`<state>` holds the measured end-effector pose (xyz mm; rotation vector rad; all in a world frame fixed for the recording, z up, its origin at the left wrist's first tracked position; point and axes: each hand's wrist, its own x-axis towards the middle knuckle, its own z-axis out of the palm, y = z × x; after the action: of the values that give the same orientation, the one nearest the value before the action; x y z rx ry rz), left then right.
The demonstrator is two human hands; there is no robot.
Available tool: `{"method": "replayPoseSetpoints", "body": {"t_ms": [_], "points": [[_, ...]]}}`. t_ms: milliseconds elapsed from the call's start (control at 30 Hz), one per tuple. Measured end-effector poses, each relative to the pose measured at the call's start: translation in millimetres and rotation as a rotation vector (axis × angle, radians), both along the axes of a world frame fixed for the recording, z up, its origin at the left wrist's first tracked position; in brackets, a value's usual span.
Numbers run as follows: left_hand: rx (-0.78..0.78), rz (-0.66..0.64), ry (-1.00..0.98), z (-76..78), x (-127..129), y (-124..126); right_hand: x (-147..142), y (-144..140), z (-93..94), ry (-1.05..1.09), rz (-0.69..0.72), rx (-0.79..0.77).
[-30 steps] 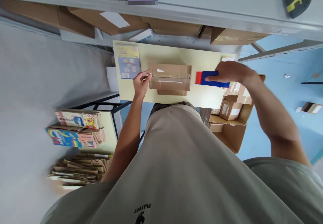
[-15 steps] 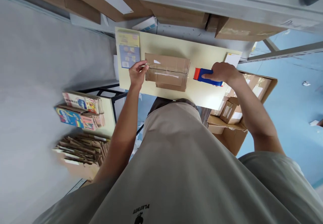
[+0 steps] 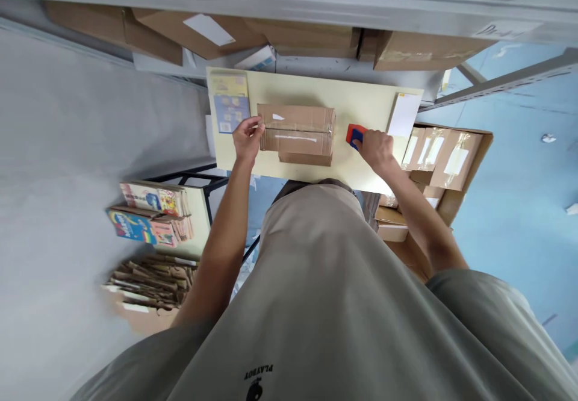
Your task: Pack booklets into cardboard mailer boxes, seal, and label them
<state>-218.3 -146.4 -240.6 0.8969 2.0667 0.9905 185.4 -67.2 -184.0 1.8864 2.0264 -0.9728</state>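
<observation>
A closed brown cardboard box (image 3: 295, 139) lies on the pale table, its long seam running left to right. Glossy clear tape stretches along that seam. At the box's left end, my left hand (image 3: 247, 139) is closed, thumb and fingertips pinching the tape's end against or beside the edge. My right hand (image 3: 378, 148) is wrapped around a blue and red tape dispenser (image 3: 356, 135), a short way right of the box. The fingers cover most of the dispenser's body.
Printed packs (image 3: 231, 106) lie at the table's (image 3: 370, 97) left end, a white label stack (image 3: 404, 114) at its right. A shelf with cartons (image 3: 311, 37) runs behind. An open carton of boxes (image 3: 467, 169) stands right. Flattened cardboard (image 3: 151, 283) sits lower left.
My right hand has moved left with the tape dispenser, closer to the box, and the dispenser has turned. My left hand stays at the box's left end. The camera view has shifted slightly.
</observation>
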Motion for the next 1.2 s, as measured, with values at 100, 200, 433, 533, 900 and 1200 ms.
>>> {"method": "replayPoseSetpoints", "body": {"t_ms": [100, 200, 433, 533, 900, 1200], "points": [[-0.007, -0.025, 0.013, 3.4, 2, 1, 9, -17, 19.4, -0.079, -0.146, -0.002], [0.0, -0.06, 0.106, 13.0, 9, 0, 10, -30, 43.6, -0.01, -0.243, 0.021], [0.343, -0.246, 0.387, 84.8, 89, 19, -8, -29, 114.6, 0.184, -0.262, 0.269], [0.562, -0.444, 0.411, 136.7, 132, 49, -20, -3, 149.3, 0.298, -0.175, 0.476], [0.739, -0.645, 0.222, 210.1, 168, 191, -102, 159, 220.5, 0.083, 0.071, 0.72], [0.451, -0.581, 0.203, 144.4, 126, 118, -105, 131, 188.3, 0.077, 0.034, 0.768]]}}
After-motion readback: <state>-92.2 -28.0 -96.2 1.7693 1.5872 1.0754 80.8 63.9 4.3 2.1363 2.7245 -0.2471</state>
